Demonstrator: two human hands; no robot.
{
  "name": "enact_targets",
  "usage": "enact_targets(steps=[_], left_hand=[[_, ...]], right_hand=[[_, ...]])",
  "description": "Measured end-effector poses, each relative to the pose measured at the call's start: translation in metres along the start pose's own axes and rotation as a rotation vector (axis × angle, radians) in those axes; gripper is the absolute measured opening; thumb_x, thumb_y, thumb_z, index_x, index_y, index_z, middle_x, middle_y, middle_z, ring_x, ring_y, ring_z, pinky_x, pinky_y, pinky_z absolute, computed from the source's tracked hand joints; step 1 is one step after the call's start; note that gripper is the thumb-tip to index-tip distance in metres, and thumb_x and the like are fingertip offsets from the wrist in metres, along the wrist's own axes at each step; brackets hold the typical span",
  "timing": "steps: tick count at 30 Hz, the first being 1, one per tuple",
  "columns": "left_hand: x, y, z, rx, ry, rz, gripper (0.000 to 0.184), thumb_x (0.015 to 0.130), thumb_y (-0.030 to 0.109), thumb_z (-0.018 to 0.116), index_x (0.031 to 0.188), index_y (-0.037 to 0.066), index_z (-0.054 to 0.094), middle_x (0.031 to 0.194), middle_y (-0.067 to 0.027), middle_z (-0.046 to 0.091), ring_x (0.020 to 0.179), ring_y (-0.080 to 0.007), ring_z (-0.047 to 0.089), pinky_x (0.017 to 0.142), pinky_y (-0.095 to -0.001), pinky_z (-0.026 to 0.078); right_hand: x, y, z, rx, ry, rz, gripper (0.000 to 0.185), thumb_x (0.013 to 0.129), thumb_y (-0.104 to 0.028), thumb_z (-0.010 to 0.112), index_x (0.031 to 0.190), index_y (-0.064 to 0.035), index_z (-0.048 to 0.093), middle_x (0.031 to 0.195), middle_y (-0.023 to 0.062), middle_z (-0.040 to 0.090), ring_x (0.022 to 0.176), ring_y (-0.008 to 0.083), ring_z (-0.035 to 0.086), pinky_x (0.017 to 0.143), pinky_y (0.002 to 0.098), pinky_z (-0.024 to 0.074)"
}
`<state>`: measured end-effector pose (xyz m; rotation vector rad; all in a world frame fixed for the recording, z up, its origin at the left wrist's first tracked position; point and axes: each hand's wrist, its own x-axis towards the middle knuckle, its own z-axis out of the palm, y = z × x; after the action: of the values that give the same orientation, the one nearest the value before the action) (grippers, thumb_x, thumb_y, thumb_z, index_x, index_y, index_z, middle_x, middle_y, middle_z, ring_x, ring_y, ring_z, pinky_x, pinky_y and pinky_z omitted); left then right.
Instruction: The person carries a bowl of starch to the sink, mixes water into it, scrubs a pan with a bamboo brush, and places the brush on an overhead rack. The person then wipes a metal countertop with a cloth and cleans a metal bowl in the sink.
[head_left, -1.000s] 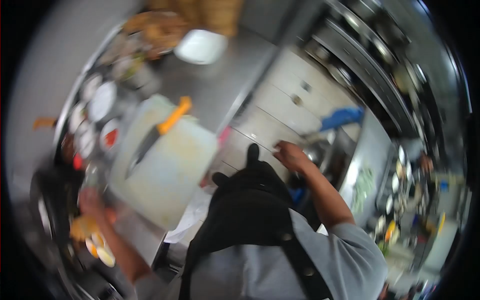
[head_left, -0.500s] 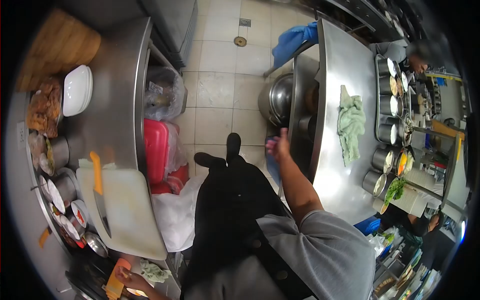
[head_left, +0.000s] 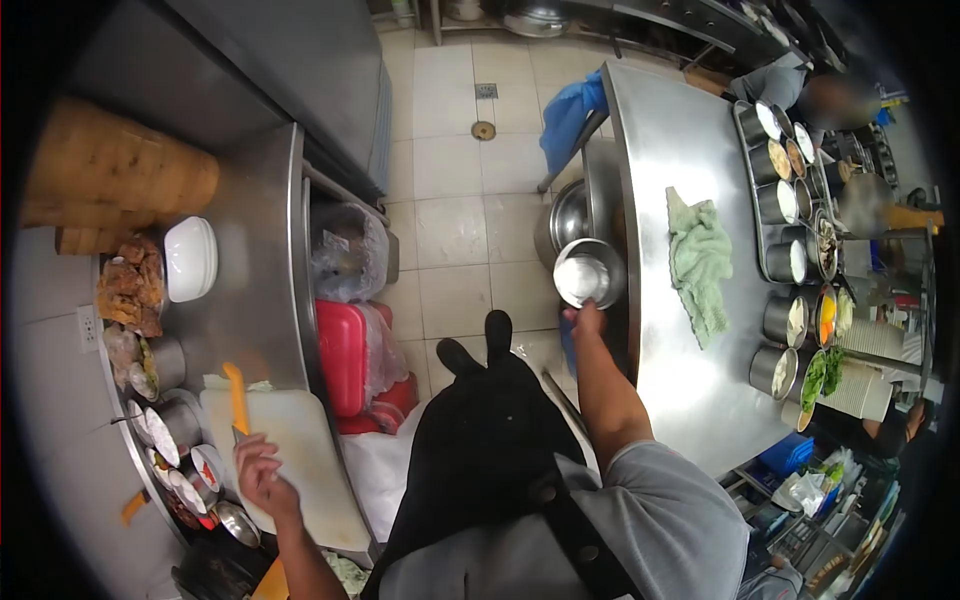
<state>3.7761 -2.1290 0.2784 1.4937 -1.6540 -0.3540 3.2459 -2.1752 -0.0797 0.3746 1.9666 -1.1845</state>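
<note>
My right hand (head_left: 588,320) grips the rim of a round metal pot (head_left: 590,274), held over the floor beside the right-hand steel table. The pot's inside faces up and looks pale at the bottom. On the left, my left hand (head_left: 262,476) hovers over the white cutting board (head_left: 310,455), fingers apart and holding nothing. Just beyond its fingertips lies the orange handle of a knife (head_left: 237,398); the blade is mostly hidden by the hand.
A green cloth (head_left: 698,262) lies on the right steel table (head_left: 650,130), near metal food containers (head_left: 776,203). White bowls (head_left: 190,260) and fried food (head_left: 130,285) stand at left. Under the left counter is a red bin (head_left: 340,358). A co-worker (head_left: 780,85) is at upper right.
A metal pot is now in my right hand, which was empty before. My left hand has moved from the orange container up over the cutting board. The camera view has shifted.
</note>
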Motion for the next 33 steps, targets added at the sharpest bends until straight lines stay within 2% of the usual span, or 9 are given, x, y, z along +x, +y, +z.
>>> enact_targets(steps=[6,10,13,15,20,26,30,32,33], left_hand=[[0.078,0.013,0.088,-0.176,-0.188,0.203,0.009,0.073,0.006,0.051,0.064,0.005,0.049,0.068,-0.0087,0.053,0.074,-0.0244,0.053,0.074,-0.0344,0.044],[0.133,0.018,0.18,-0.509,-0.214,-0.338,0.011,0.085,0.012,0.061,0.087,0.005,0.053,0.088,-0.0051,0.055,0.086,-0.0164,0.051,0.079,-0.0304,0.042],[0.188,0.02,0.237,-0.457,-0.38,-0.26,0.027,0.079,0.024,0.072,0.083,0.006,0.053,0.073,-0.0026,0.054,0.068,-0.0125,0.051,0.063,-0.0286,0.044],[0.245,0.054,0.253,-0.104,-0.441,0.005,0.03,0.078,0.026,0.074,0.073,0.005,0.053,0.062,-0.0024,0.051,0.057,-0.0117,0.047,0.053,-0.0281,0.041],[0.349,0.099,0.329,-0.443,-0.518,-0.241,0.037,0.075,0.027,0.076,0.064,0.005,0.049,0.057,-0.0019,0.048,0.054,-0.0093,0.043,0.049,-0.0277,0.038],[0.416,0.14,0.372,-0.102,-0.901,-0.133,0.037,0.074,0.021,0.075,0.061,0.004,0.044,0.055,-0.0024,0.043,0.054,-0.0088,0.042,0.05,-0.0272,0.038],[0.441,0.118,0.428,-0.115,-0.925,-0.015,0.015,0.068,0.011,0.066,0.068,0.0,0.056,0.062,-0.0152,0.056,0.059,-0.0247,0.056,0.058,-0.0364,0.046],[0.46,0.131,0.445,0.066,-0.957,0.016,0.014,0.067,0.012,0.066,0.075,0.001,0.061,0.068,-0.0163,0.061,0.065,-0.0273,0.061,0.063,-0.0366,0.048],[0.47,0.133,0.456,0.111,-0.965,0.099,0.015,0.067,0.014,0.067,0.073,0.001,0.06,0.07,-0.0186,0.061,0.067,-0.0309,0.061,0.065,-0.0379,0.048]], right_hand=[[-0.133,-0.052,0.038,-0.303,-0.483,-0.49,0.014,0.08,-0.011,0.056,0.071,-0.0005,0.054,0.06,0.0076,0.057,0.046,0.0171,0.057,0.042,0.0278,0.0495],[-0.21,-0.142,0.063,-0.508,-0.665,-0.698,0.022,0.077,-0.014,0.06,0.061,-0.003,0.049,0.052,0.0066,0.052,0.042,0.0142,0.054,0.04,0.0275,0.0466],[-0.208,-0.182,0.088,-0.544,-0.708,-0.874,0.027,0.078,-0.016,0.062,0.061,-0.0051,0.045,0.053,0.0027,0.049,0.044,0.0111,0.051,0.042,0.0266,0.0443],[-0.217,-0.219,0.102,-0.516,-0.706,-0.884,0.027,0.077,-0.019,0.061,0.06,-0.0036,0.046,0.052,0.0057,0.048,0.048,0.0128,0.048,0.046,0.0288,0.0411],[-0.216,-0.306,0.128,-0.555,-0.758,-0.981,0.031,0.077,-0.02,0.061,0.059,-0.0018,0.044,0.051,0.0082,0.045,0.049,0.0124,0.042,0.048,0.0313,0.0353],[-0.176,-0.373,0.163,-0.434,-0.816,-0.83,0.03,0.078,-0.02,0.06,0.06,-0.0011,0.045,0.051,0.0096,0.047,0.048,0.0171,0.044,0.049,0.0328,0.0364],[-0.193,-0.413,0.179,-0.67,-0.487,-1.081,0.02,0.077,-0.02,0.066,0.079,-0.0033,0.056,0.074,0.0144,0.06,0.067,0.0334,0.056,0.06,0.0379,0.0437],[-0.212,-0.441,0.199,-0.504,-0.226,-1.747,0.028,0.074,-0.015,0.07,0.099,-0.0071,0.06,0.099,0.0149,0.059,0.089,0.0308,0.056,0.071,0.0373,0.0454],[-0.21,-0.445,0.212,-0.52,-0.438,-1.724,0.033,0.073,-0.012,0.07,0.104,-0.0078,0.06,0.107,0.0137,0.056,0.096,0.0308,0.053,0.076,0.0376,0.0447]])
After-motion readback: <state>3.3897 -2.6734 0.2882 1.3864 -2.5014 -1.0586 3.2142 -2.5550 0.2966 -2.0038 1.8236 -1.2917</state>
